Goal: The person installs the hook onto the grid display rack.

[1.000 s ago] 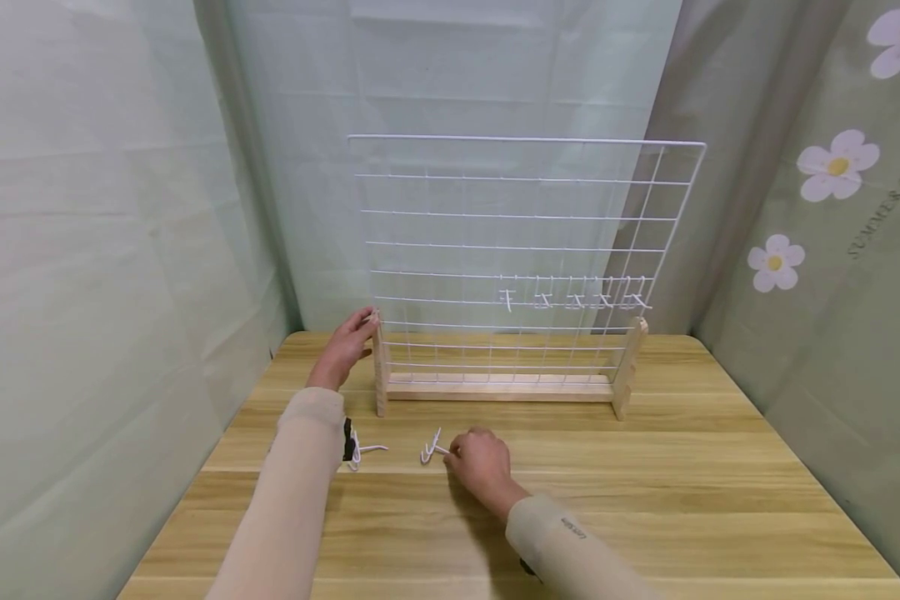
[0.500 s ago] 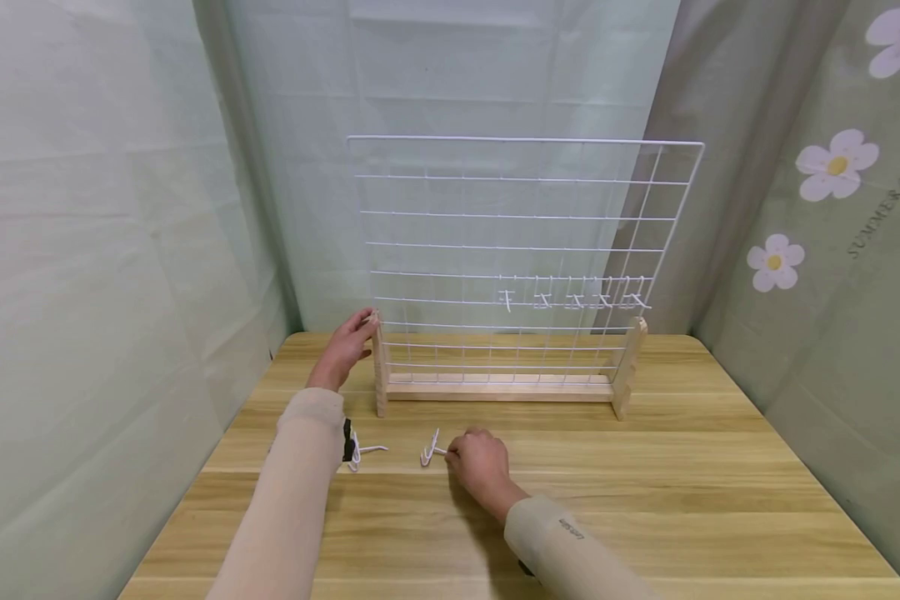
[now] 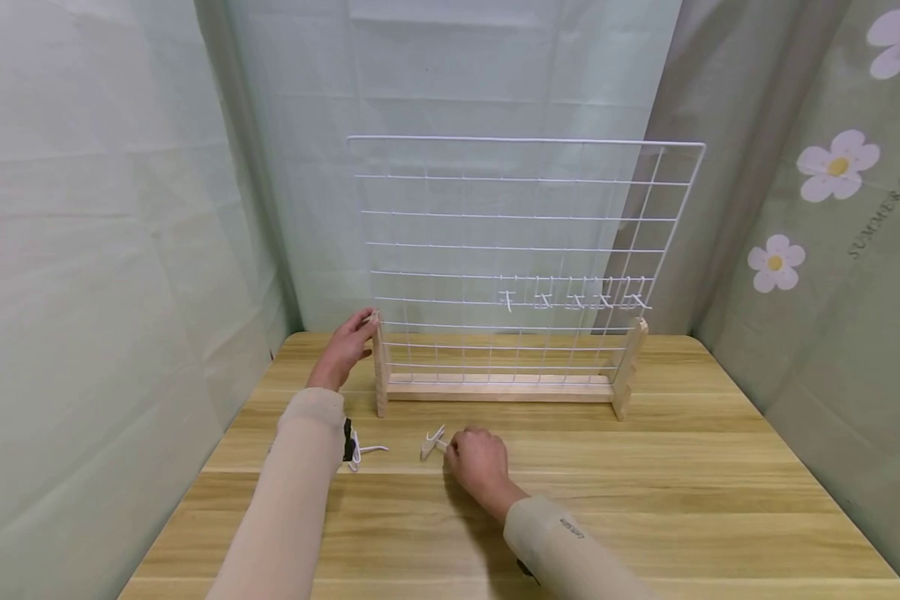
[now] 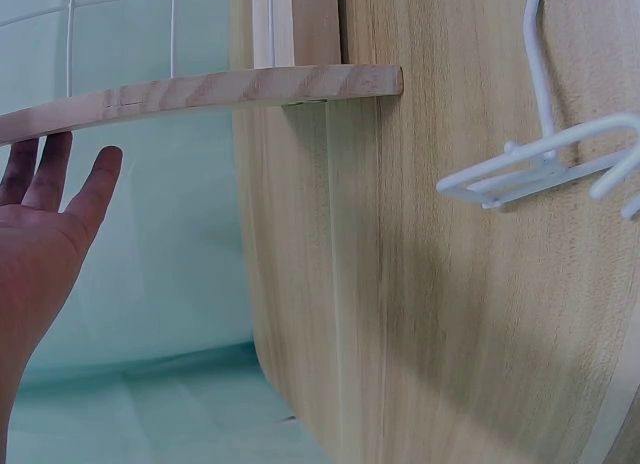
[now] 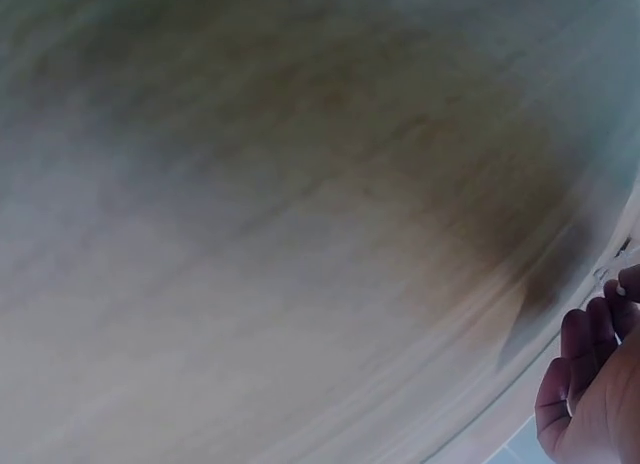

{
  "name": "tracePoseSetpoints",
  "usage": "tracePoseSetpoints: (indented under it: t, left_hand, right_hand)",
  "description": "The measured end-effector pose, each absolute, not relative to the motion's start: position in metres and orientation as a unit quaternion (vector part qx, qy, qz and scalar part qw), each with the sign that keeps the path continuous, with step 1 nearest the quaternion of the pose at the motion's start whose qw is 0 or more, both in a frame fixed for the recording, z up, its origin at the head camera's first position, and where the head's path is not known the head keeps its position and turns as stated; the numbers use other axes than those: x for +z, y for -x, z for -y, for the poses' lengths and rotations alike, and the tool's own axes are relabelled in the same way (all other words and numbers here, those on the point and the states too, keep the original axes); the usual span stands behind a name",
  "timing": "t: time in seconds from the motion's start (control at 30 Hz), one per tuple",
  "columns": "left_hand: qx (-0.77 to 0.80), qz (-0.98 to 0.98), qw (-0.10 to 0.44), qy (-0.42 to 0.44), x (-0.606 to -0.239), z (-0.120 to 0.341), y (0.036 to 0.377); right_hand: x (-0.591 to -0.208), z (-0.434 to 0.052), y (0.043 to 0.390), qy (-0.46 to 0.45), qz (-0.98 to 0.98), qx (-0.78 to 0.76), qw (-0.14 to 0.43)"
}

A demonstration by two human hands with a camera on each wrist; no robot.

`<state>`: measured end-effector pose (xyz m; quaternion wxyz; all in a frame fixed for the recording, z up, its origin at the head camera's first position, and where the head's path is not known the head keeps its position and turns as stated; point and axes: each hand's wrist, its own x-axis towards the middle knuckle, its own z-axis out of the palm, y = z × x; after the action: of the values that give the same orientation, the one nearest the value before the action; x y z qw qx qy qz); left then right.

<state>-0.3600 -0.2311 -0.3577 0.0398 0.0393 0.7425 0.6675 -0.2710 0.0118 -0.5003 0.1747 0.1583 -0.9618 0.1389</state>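
Note:
My right hand (image 3: 480, 461) is low over the table and pinches the arm of a white wire hook (image 3: 432, 444); the hook's bracket end sticks out to the left of my fingers. In the right wrist view, the curled fingers of the right hand (image 5: 595, 374) show at the lower right edge. My left hand (image 3: 347, 343) touches the top of the left wooden post (image 3: 380, 371) of a white wire grid rack (image 3: 495, 247). In the left wrist view, its visible fingers (image 4: 92, 196) are nearly straight against the post; the thumb is hidden.
Another white wire hook (image 3: 356, 451) lies on the wooden table (image 3: 682, 483), partly behind my left forearm. Several white hooks (image 3: 577, 301) hang in a row on the grid's right half. A wooden base bar (image 3: 498, 387) joins the two posts. Pale curtains (image 3: 120, 250) stand around the table.
The hook in my right fingers has turned, its bracket end now tilted further over to the right. The right hand has barely shifted, and the left hand stays at the post.

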Motion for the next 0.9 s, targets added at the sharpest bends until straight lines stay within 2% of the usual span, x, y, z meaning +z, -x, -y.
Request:
tracePoseSetpoints:
  t: [0.27,0.57,0.9]
  left_hand:
    - [0.665,-0.745,0.028,-0.040,-0.376,0.236,0.377]
    - [0.669,-0.741,0.041,-0.040,-0.359,0.232,0.362]
    - [0.664,-0.746,0.040,-0.039,-0.358,0.231,0.361]
  right_hand:
    - [-0.495,-0.013,0.271,-0.108,0.958,0.221,0.150]
    - [-0.490,-0.011,0.269,-0.045,0.946,0.308,0.090]
    - [-0.488,-0.010,0.266,0.030,0.918,0.387,0.080]
